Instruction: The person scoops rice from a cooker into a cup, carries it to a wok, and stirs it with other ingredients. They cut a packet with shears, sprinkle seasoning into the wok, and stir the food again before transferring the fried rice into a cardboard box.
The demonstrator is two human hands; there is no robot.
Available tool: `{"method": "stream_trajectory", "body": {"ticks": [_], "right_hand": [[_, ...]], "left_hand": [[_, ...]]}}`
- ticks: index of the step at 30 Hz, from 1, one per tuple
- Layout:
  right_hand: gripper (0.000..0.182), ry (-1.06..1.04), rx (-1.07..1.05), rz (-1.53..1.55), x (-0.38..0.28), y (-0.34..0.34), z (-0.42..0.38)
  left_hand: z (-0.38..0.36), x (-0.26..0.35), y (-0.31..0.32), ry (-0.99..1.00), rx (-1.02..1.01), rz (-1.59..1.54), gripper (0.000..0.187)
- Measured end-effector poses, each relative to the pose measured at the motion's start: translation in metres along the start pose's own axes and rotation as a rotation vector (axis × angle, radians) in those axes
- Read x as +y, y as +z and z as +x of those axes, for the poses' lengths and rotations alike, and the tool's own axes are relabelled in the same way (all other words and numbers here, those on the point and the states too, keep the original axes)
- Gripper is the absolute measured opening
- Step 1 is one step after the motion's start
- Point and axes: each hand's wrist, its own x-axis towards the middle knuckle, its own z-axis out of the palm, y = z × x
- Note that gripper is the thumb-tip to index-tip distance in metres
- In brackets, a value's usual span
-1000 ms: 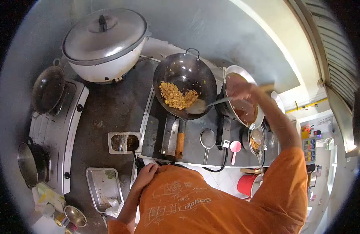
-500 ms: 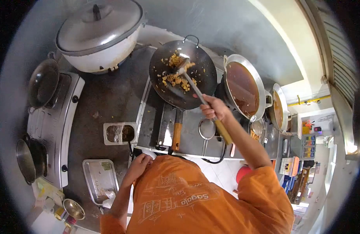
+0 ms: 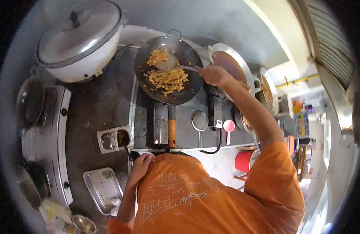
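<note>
Grey wall (image 3: 223,25) behind, right hand (image 3: 214,75) wraps fingers around spatula (image 3: 187,68).

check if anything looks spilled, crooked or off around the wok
Nothing looks badly wrong. The dark counter left of the wok has small specks on it, perhaps dropped food. The metal tray at lower left looks soiled, with crumpled white material at one corner.
</note>
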Motion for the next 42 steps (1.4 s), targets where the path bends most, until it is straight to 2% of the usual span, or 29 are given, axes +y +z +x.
{"method": "stream_trajectory", "body": {"ticks": [1, 2, 4, 5, 6, 7, 8, 9, 10, 12, 16, 19, 20, 22, 23, 25, 26, 28, 29, 31, 33, 34, 35, 36, 37, 38, 39, 40, 42], "right_hand": [[0.052, -0.023, -0.117, -0.002, 0.003, -0.017, -0.009], [0.045, -0.267, -0.143, -0.224, 0.016, 0.011, -0.020], [0.046, -0.307, -0.104, -0.164, 0.023, 0.119, -0.016], [0.047, -0.111, -0.085, 0.219, -0.014, 0.075, -0.022], [0.050, -0.070, 0.068, 0.179, -0.026, 0.062, -0.017], [0.055, -0.025, 0.034, 0.132, -0.011, 0.105, 0.027], [0.054, 0.109, 0.140, 0.237, -0.017, 0.060, 0.017], [0.037, 0.177, 0.007, 0.289, 0.010, 0.069, 0.060], [0.037, 0.268, 0.006, 0.295, 0.031, 0.056, 0.064], [0.032, 0.068, -0.406, -0.107, 0.035, -0.004, 0.072], [0.032, -0.024, -0.262, 0.028, 0.018, 0.024, 0.093], [0.033, -0.118, -0.116, 0.200, 0.017, 0.054, 0.094], [0.033, -0.115, -0.105, 0.200, 0.021, 0.026, 0.083], [0.037, -0.007, -0.224, 0.050, 0.015, -0.059, 0.039], [0.037, -0.015, -0.225, 0.051, 0.020, -0.064, 0.036], [0.036, -0.151, -0.407, -0.252, 0.027, -0.068, 0.040], [0.036, -0.154, -0.402, -0.256, 0.026, -0.054, 0.045], [0.035, -0.144, -0.312, -0.066, 0.020, -0.017, 0.057], [0.035, -0.150, -0.301, -0.070, 0.022, -0.020, 0.065], [0.027, -0.163, -0.104, -0.078, 0.023, -0.027, 0.084], [0.012, -0.496, 0.207, -0.376, 0.069, -0.037, 0.103], [0.011, -0.248, 0.233, -0.120, 0.076, -0.049, 0.085], [0.011, -0.199, 0.194, -0.148, 0.076, -0.080, 0.044], [0.014, -0.109, 0.221, -0.213, 0.077, -0.084, 0.043], [0.017, -0.046, 0.031, -0.151, 0.072, -0.095, 0.043], [0.018, -0.107, -0.055, -0.293, 0.069, -0.094, 0.049], [0.021, -0.060, -0.184, -0.357, 0.055, -0.092, 0.057], [0.021, -0.040, -0.067, -0.233, 0.040, -0.086, 0.048], [0.018, -0.036, 0.008, -0.209, 0.031, -0.077, 0.063]], "left_hand": [[-0.001, 0.000, -0.004, -0.010, 0.000, -0.008, 0.033], [-0.002, -0.001, -0.007, 0.001, -0.032, 0.005, 0.033], [0.002, -0.002, -0.008, 0.000, -0.019, 0.136, 0.034], [0.007, -0.002, -0.005, -0.036, -0.009, 0.115, 0.034], [0.012, -0.003, 0.002, -0.066, -0.043, 0.110, 0.034], [0.017, 0.002, 0.009, -0.021, -0.039, 0.145, 0.035], [0.017, 0.005, 0.015, 0.013, -0.049, 0.175, 0.035], [0.020, 0.006, 0.012, -0.005, -0.086, 0.134, 0.036], [0.020, 0.006, 0.009, -0.040, -0.101, 0.081, 0.037], [0.011, 0.011, 0.005, -0.072, -0.114, 0.107, 0.038], [0.041, -0.037, -0.007, -0.151, -0.080, -0.025, 0.048], [0.051, 0.035, 0.043, -0.166, 0.051, -0.160, 0.053], [0.059, 0.039, 0.046, -0.159, 0.055, -0.152, 0.053], [0.074, 0.037, 0.053, -0.151, 0.096, -0.229, 0.061], [0.077, 0.037, 0.058, -0.156, 0.102, -0.232, 0.061], [0.085, 0.031, 0.064, -0.169, 0.147, -0.322, 0.063], [0.090, 0.036, 0.069, -0.166, 0.152, -0.323, 0.063], [0.098, 0.045, 0.083, -0.153, 0.091, -0.405, 0.062], [0.109, 0.041, 0.084, -0.147, 0.103, -0.404, 0.062], [0.128, 0.023, 0.079, -0.196, 0.032, -0.586, 0.059], [0.116, 0.057, 0.093, -0.298, 0.097, -0.537, 0.054], [0.111, 0.069, 0.104, -0.320, 0.133, -0.476, 0.053], [0.110, 0.073, 0.103, -0.339, 0.199, -0.424, 0.052], [0.116, 0.050, 0.093, -0.272, 0.101, -0.410, 0.051], [0.110, 0.068, 0.092, -0.289, 0.066, -0.472, 0.048], [0.113, 0.067, 0.093, -0.280, 0.062, -0.510, 0.047], [0.116, 0.059, 0.092, -0.265, 0.042, -0.542, 0.045], [0.113, 0.062, 0.093, -0.241, 0.045, -0.558, 0.045], [0.105, 0.063, 0.093, -0.209, 0.064, -0.602, 0.045]]}}
